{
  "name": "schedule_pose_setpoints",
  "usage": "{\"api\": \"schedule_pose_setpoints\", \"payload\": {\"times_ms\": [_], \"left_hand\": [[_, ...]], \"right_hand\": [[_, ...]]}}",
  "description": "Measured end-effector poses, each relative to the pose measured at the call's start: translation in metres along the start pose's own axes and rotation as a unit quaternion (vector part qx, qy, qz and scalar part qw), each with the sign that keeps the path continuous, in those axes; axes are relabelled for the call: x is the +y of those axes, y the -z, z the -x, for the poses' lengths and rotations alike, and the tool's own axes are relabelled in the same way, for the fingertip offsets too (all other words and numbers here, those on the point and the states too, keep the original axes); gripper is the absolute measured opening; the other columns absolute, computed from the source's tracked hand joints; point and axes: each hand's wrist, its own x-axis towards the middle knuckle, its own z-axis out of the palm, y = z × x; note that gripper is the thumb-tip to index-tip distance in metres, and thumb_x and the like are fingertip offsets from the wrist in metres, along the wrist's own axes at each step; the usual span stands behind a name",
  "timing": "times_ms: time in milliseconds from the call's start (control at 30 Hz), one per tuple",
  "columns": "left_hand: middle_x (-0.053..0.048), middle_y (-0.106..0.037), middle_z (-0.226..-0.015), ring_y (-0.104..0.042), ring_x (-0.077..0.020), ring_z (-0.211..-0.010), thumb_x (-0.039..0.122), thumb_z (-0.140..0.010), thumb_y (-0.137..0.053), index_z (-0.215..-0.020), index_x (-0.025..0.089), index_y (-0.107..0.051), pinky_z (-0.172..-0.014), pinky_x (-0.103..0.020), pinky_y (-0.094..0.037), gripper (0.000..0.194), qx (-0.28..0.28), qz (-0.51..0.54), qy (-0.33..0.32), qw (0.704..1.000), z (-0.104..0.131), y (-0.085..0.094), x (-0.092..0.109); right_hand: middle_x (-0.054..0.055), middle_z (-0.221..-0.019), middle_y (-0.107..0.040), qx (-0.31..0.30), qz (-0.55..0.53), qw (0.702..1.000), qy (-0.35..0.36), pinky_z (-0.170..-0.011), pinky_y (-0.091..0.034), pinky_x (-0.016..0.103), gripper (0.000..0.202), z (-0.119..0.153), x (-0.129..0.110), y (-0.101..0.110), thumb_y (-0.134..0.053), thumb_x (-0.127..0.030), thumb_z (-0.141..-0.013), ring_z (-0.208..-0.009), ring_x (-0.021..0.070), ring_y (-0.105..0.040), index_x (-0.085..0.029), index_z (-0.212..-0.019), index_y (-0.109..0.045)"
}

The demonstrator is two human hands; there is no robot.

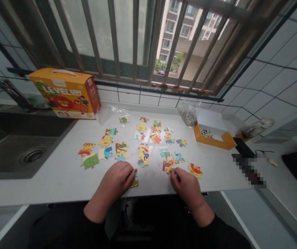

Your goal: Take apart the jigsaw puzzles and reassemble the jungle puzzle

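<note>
My left hand (pixel 118 176) rests at the counter's front edge, fingers curled, with thumb and forefinger at a green and yellow puzzle piece (pixel 134 182) that it partly hides. My right hand (pixel 187 183) is closed too, its fingertips at the edge of a red and yellow lion puzzle piece (pixel 167 165). Between and beyond the hands lie a joined yellow strip (pixel 143 155), a blue elephant piece (pixel 178 157) and several other pieces. Right of my right hand is a red and orange piece (pixel 195 170); a green piece (pixel 90 161) lies further left.
An orange puzzle box (pixel 68 93) stands at the back left by the sink (pixel 10 152). Clear plastic (pixel 112 116) lies near it. On the right are a bag of small pieces (pixel 188 116) and an open yellow box (pixel 213 140). A barred window rises behind.
</note>
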Motion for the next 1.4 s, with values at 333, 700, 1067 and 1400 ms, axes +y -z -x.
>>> {"api": "schedule_pose_setpoints", "payload": {"times_ms": [333, 700, 1067, 1400], "left_hand": [[-0.004, -0.076, -0.09, -0.068, -0.0211, -0.076, 0.039, -0.104, -0.059, -0.107, 0.021, -0.073, -0.075, -0.034, -0.053, 0.023, 0.162, 0.037, 0.244, 0.955, 0.016, 0.031, -0.046], [-0.007, -0.078, -0.093, -0.069, -0.023, -0.081, 0.037, -0.103, -0.056, -0.098, 0.021, -0.073, -0.082, -0.037, -0.055, 0.024, 0.123, 0.053, 0.197, 0.971, 0.011, 0.028, -0.035], [-0.008, -0.076, -0.089, -0.069, -0.0274, -0.082, 0.038, -0.102, -0.056, -0.095, 0.022, -0.07, -0.079, -0.041, -0.053, 0.022, 0.126, -0.022, 0.274, 0.953, 0.016, 0.03, -0.049], [-0.012, -0.082, -0.124, -0.074, -0.0351, -0.116, 0.049, -0.105, -0.06, -0.108, 0.023, -0.079, -0.102, -0.055, -0.056, 0.032, 0.003, 0.043, 0.104, 0.994, 0.011, 0.019, -0.045]], "right_hand": [[0.0, -0.064, -0.061, -0.001, 0.003, 1.0, 0.009, -0.06, -0.031, 0.031, 0.043, -0.002, 0.0, 0.004, -0.05, -0.037, -0.113, -0.057, 0.0143, -0.056, -0.022, -0.074, -0.061], [0.0, -0.064, -0.06, -0.014, 0.008, 1.0, 0.005, -0.061, -0.03, 0.032, 0.043, -0.001, 0.002, 0.001, -0.05, -0.037, -0.112, -0.057, 0.0147, -0.056, -0.022, -0.073, -0.059], [0.0, -0.065, -0.062, -0.018, 0.017, 1.0, 0.007, -0.061, -0.032, 0.032, 0.042, -0.001, 0.0, 0.002, -0.05, -0.036, -0.112, -0.058, 0.0153, -0.058, -0.023, -0.074, -0.061], [0.002, -0.067, -0.065, -0.018, 0.02, 1.0, -0.001, -0.062, -0.031, 0.032, 0.04, -0.002, -0.001, 0.002, -0.049, -0.037, -0.112, -0.059, 0.016, -0.059, -0.022, -0.077, -0.064]]}}
